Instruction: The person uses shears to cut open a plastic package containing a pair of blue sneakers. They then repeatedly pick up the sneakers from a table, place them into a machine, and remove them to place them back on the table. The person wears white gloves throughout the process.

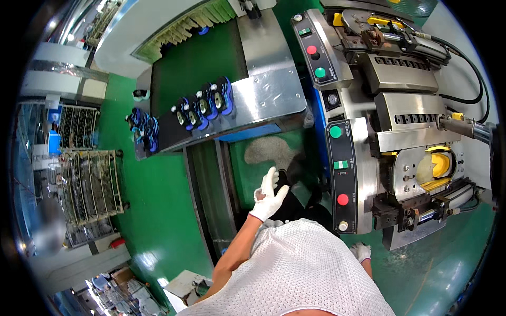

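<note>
My left hand (269,196), in a white glove with bare skin showing through a hole, is raised in front of my body. Its thumb and fingers are apart and hold nothing. Low by my right side, my right hand (361,252) hangs in a white glove, small and partly hidden by my shirt. Its fingers look loosely spread, with nothing seen in them. Nearest to it is the steel pressing machine (363,181). Ahead of my left hand, several blue and black shoes (208,104) stand on the end of a conveyor (195,60).
The machine's front carries a panel with a green button (336,131) and a red button (342,199). Its lower station holds a yellow pad (440,164). More shoes (145,129) sit at the conveyor's left corner. Wire rack carts (89,184) stand at left on the green floor.
</note>
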`<act>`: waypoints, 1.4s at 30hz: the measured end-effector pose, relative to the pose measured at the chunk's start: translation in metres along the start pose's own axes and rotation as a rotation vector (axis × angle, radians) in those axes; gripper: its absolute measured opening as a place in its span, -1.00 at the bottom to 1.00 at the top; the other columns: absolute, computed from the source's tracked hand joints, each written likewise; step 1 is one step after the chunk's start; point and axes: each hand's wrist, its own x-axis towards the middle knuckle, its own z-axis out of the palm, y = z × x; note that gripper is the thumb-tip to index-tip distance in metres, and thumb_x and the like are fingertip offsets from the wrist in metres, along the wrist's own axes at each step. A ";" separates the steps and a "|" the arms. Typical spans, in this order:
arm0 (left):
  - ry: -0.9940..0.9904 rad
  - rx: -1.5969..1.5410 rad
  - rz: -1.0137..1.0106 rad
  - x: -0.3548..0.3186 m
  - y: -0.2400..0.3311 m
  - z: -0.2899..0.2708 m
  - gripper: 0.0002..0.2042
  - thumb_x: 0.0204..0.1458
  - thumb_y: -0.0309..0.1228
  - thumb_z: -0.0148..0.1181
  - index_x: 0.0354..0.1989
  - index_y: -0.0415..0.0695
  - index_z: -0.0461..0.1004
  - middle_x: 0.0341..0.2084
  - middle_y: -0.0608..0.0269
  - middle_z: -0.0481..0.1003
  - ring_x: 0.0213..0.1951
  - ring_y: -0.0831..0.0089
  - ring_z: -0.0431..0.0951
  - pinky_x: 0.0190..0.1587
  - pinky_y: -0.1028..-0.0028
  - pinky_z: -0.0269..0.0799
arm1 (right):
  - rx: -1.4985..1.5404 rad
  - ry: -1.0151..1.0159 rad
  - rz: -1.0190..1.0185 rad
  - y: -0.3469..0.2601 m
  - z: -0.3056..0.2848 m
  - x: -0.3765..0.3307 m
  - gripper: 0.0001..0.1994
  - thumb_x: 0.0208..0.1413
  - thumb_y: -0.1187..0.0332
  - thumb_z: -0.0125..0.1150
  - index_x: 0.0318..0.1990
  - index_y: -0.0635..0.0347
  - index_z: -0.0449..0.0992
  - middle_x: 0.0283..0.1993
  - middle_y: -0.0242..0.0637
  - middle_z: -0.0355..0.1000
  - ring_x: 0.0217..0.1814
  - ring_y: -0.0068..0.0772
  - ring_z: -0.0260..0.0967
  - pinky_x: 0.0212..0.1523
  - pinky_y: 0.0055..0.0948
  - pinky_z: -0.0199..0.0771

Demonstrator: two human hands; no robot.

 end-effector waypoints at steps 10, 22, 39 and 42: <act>0.005 0.228 -0.304 0.064 -0.156 -0.093 -0.37 0.12 -0.16 0.28 0.31 -0.19 0.31 0.05 -0.10 0.53 0.13 0.02 0.53 0.17 0.15 0.42 | 0.019 -0.004 -0.034 0.037 0.091 -0.059 -0.76 0.31 0.12 0.15 -0.12 0.04 0.34 -0.25 -0.17 0.38 -0.29 -0.08 0.38 -0.33 -0.01 0.41; -0.114 0.223 -0.259 0.151 -0.227 -0.243 -0.50 0.21 -0.17 0.18 0.23 -0.21 0.40 -0.04 -0.04 0.60 0.03 0.09 0.60 0.12 0.20 0.46 | -0.406 -0.019 -0.178 0.003 0.303 -0.137 -0.84 0.30 0.24 0.13 -0.25 0.10 0.44 -0.43 -0.32 0.38 -0.46 -0.35 0.35 -0.52 -0.24 0.38; 0.075 0.325 -0.276 0.183 -0.192 -0.299 -0.52 0.23 -0.07 0.09 0.25 -0.04 0.39 0.03 0.24 0.58 0.20 0.21 0.49 0.30 0.07 0.25 | 0.113 -0.195 -0.311 -0.134 0.442 -0.082 -0.78 0.33 0.32 0.18 0.06 0.12 0.43 -0.37 -0.35 0.45 -0.45 -0.42 0.40 -0.47 -0.35 0.49; 0.293 0.263 -0.031 0.229 -0.188 -0.313 -0.66 0.17 -0.26 0.21 0.09 -0.07 0.53 -0.02 0.08 0.58 0.12 0.13 0.54 0.19 0.17 0.40 | 0.130 -0.346 -0.226 -0.094 0.402 -0.036 -0.87 0.31 0.33 0.17 -0.07 0.08 0.43 -0.43 -0.38 0.40 -0.50 -0.41 0.37 -0.53 -0.30 0.44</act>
